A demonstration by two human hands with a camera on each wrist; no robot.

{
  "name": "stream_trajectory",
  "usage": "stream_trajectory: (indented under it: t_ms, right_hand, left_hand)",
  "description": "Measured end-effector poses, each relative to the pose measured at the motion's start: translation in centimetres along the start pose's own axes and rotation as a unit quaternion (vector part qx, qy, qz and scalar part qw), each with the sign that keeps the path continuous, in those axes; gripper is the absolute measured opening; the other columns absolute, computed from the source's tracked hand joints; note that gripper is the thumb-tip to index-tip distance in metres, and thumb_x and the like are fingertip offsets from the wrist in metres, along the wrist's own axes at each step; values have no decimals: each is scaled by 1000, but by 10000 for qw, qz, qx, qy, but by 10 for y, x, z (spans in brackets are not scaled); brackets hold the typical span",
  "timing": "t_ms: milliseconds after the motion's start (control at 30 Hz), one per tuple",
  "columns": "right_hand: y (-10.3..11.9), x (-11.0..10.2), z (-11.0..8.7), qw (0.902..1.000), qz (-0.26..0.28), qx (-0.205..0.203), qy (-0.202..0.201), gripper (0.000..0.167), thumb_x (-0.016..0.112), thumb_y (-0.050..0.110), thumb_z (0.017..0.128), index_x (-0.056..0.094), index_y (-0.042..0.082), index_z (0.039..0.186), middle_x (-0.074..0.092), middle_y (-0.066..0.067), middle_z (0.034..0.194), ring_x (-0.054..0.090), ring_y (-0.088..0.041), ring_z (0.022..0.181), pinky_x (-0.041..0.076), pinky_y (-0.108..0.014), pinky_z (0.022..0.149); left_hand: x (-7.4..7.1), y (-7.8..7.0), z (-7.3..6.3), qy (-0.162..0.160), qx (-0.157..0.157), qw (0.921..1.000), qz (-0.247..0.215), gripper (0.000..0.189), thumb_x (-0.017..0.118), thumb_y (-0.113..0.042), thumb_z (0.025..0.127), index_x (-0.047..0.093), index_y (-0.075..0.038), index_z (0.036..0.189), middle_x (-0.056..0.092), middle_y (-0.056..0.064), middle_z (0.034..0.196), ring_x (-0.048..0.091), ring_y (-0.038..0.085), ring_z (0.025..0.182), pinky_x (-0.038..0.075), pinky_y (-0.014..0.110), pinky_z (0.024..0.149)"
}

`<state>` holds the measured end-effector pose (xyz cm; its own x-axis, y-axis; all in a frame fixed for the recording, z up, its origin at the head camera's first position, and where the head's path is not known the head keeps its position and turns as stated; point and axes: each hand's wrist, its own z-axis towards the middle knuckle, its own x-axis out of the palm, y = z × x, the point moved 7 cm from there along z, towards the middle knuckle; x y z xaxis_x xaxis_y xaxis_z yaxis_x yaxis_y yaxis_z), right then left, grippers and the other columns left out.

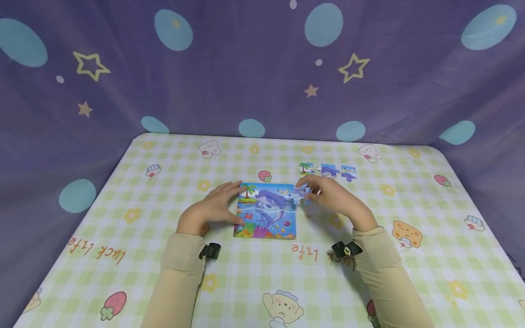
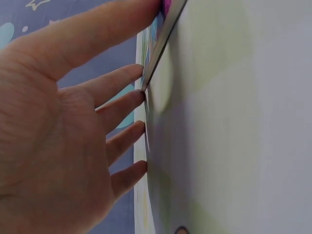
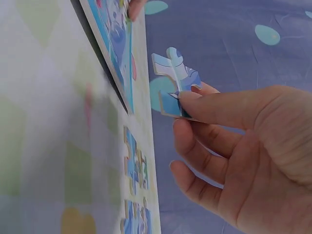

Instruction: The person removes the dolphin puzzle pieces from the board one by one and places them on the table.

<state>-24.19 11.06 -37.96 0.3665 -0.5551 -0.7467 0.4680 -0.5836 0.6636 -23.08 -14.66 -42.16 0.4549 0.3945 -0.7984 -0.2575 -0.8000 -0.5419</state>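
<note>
A dolphin jigsaw puzzle board (image 1: 262,214) lies flat near the middle of the table, with a palm tree, sea and corals printed on it. My left hand (image 1: 213,205) rests along its left side, thumb at the lower left corner and fingertips at the upper left. In the left wrist view the fingers are spread and fairly straight by the board's edge (image 2: 163,46). Just off the board's upper right side, my right hand (image 1: 328,196) pinches a blue jigsaw piece (image 3: 178,73) between thumb and fingers, raised off the table.
Behind the right hand lie three loose items in a row: a palm tree piece (image 1: 306,169), a dolphin piece (image 1: 328,171) and a blue piece (image 1: 348,173). A checked cloth (image 1: 123,255) covers the table; a purple curtain (image 1: 246,68) hangs behind it.
</note>
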Motion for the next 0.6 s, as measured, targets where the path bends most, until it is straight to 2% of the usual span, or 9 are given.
stream_trajectory:
  t_ms: [267,600]
  right_hand:
    - [-8,-11,-1,9998,7,-74,-192,30,68,-4,89,69,4,118,68,-14,117,60,-21,84,52,-38,76]
    - [-23,-26,-11,9992,-41,239,-320,28,69,-2,90,69,5,117,65,-9,99,58,-21,83,50,-37,73]
  left_hand:
    - [0,2,-1,130,-5,9998,-134,100,87,-28,73,33,-8,155,16,12,164,8,37,150,8,60,118]
    - [-1,-1,0,2,73,10000,-63,101,88,-30,74,32,-6,155,17,16,163,12,39,149,11,60,118]
